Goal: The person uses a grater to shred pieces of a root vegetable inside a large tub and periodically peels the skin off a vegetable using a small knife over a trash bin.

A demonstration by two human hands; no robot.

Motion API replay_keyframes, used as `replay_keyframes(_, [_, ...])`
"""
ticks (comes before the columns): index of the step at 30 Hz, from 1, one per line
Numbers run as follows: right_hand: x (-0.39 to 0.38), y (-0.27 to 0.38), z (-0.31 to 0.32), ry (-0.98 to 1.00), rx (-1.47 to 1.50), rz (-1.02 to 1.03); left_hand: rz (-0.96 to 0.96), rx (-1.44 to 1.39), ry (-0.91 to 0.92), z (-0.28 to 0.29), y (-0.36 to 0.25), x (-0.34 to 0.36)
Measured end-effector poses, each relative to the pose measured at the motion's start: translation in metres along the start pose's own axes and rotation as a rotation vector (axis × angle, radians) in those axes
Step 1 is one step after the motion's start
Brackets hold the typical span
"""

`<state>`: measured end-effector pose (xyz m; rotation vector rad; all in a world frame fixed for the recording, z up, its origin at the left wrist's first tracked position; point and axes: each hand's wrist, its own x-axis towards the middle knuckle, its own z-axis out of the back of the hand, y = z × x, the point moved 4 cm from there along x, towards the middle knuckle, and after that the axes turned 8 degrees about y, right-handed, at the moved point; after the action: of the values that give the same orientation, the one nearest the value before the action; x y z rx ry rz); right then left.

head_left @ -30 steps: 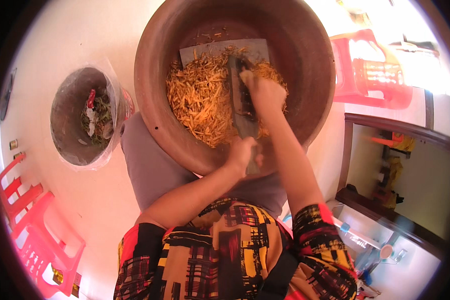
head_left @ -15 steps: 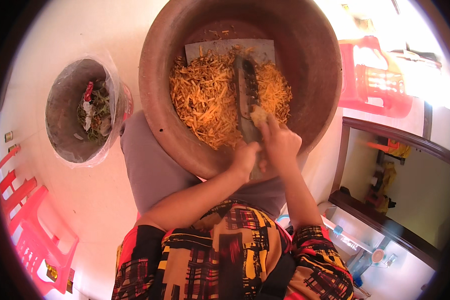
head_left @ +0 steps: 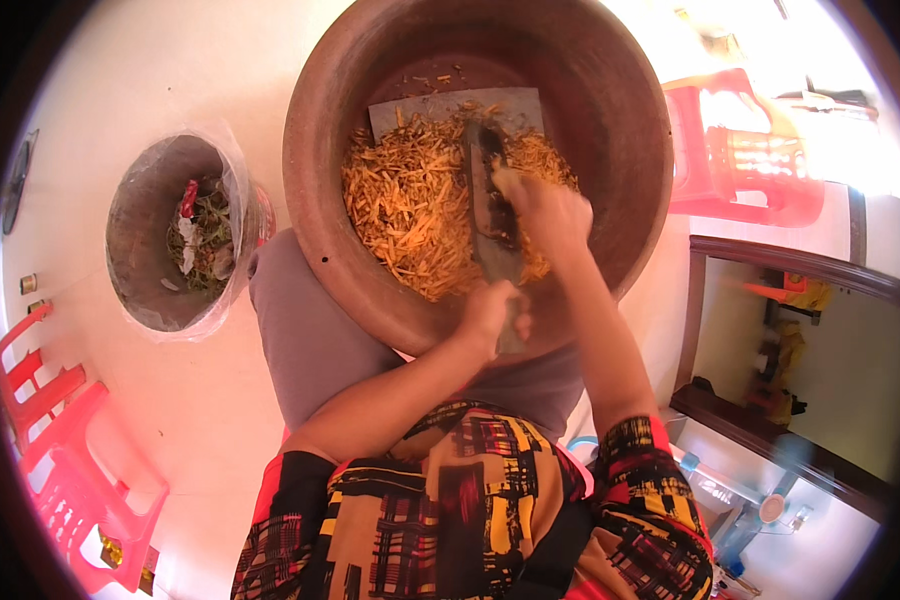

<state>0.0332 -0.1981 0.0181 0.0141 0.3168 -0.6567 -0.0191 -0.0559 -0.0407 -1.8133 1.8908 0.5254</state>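
A long, dark grater slants down into a large brown basin. My left hand is wrapped round its near end, close to the basin's front rim. Higher up, my right hand grips a pale yellow piece against the grater's face; only its tip shows, so I cannot tell its kind. Orange-yellow shreds lie heaped below and on both sides of the grater. Behind the heap a flat grey board sticks out, its lower part covered by shreds.
Left of the basin stands a bin lined with clear plastic, holding green plant scraps. Red plastic chairs are at the lower left, and a red plastic stool is at the right. A dark-framed glass panel lies to the right.
My right hand has slid up along the grater, away from my left hand. The left hand stays on the near end. The whole view has shifted slightly.
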Motion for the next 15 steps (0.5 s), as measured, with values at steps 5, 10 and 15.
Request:
replay_keyframes(5, [-0.082, 0.005, -0.008, -0.304, -0.075, 0.095, -0.079, 0.134, 0.023, -0.003, 0.002, -0.001])
replay_keyframes(10, [-0.032, 0.013, -0.014, -0.202, -0.09, 0.025, -0.122, 0.052, -0.034, 0.005, 0.006, 0.003])
replay_keyframes(15, [-0.004, 0.004, -0.002, -0.249, -0.029, 0.052, -0.035, 0.136, -0.08, -0.009, -0.006, -0.007])
